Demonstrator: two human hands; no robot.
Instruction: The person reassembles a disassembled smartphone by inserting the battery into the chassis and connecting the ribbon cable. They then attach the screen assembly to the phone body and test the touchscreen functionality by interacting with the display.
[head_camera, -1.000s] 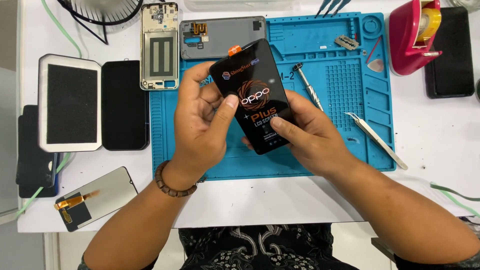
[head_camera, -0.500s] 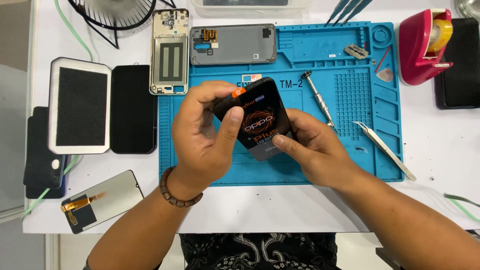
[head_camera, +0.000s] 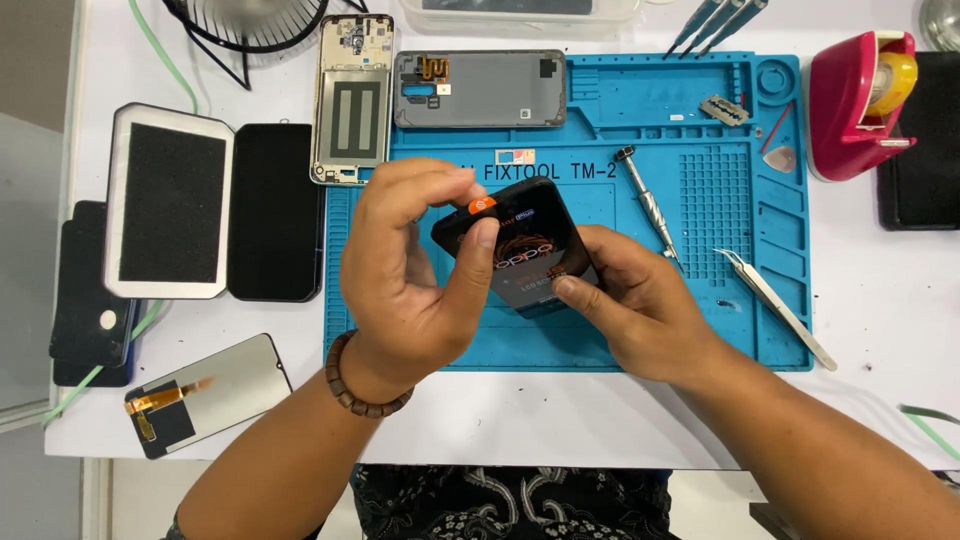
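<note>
A black phone screen panel (head_camera: 525, 255) with a printed protective film and a small orange pull tab (head_camera: 482, 206) is held over the blue repair mat (head_camera: 700, 330). My left hand (head_camera: 410, 270) grips the panel's upper left corner, thumb just below the orange tab, index finger curled above it. My right hand (head_camera: 625, 300) supports the panel from the right and below, its thumb on the panel's face.
On the mat lie a screwdriver (head_camera: 648, 205), tweezers (head_camera: 775, 305), a grey phone back cover (head_camera: 478, 90) and a razor blade (head_camera: 722, 110). A phone frame (head_camera: 352, 100), a white box with foam (head_camera: 170, 200), a loose display (head_camera: 205, 392) and a red tape dispenser (head_camera: 860, 100) surround it.
The panel has tilted flatter and dropped closer to the mat. My left fingers shifted from its left edge to the orange tab at the top corner.
</note>
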